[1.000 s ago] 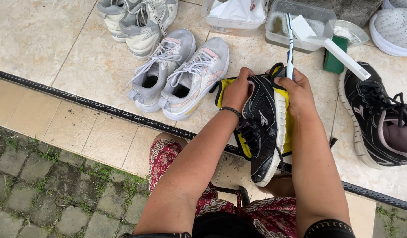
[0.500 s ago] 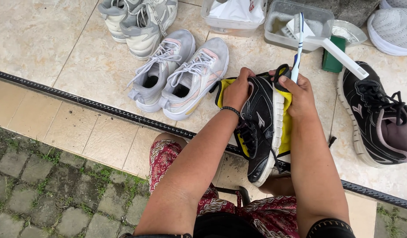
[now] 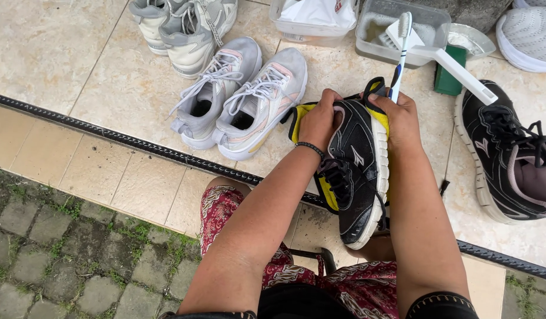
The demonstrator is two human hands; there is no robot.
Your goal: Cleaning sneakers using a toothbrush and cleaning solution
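A black sneaker (image 3: 356,171) with a white sole and yellow lining stands on its toe between my knees, side facing me. My left hand (image 3: 319,121) grips its heel and collar on the left, a dark bracelet on that wrist. My right hand (image 3: 400,121) clasps the heel's right side and also holds a toothbrush (image 3: 400,53), which sticks upward with its white head at the top. A yellow cloth (image 3: 299,115) shows behind the shoe by my left hand.
Two grey-white sneakers (image 3: 240,97) lie to the left, more grey shoes (image 3: 184,23) behind them. The matching black sneaker (image 3: 509,159) lies at the right. Two clear tubs (image 3: 429,18) with a white scrub brush (image 3: 456,68), a green block (image 3: 449,80) and a metal floor drain (image 3: 131,142) are nearby.
The toothbrush has tilted slightly and risen in my right hand. Both hands keep their hold on the black sneaker, which has hardly shifted.
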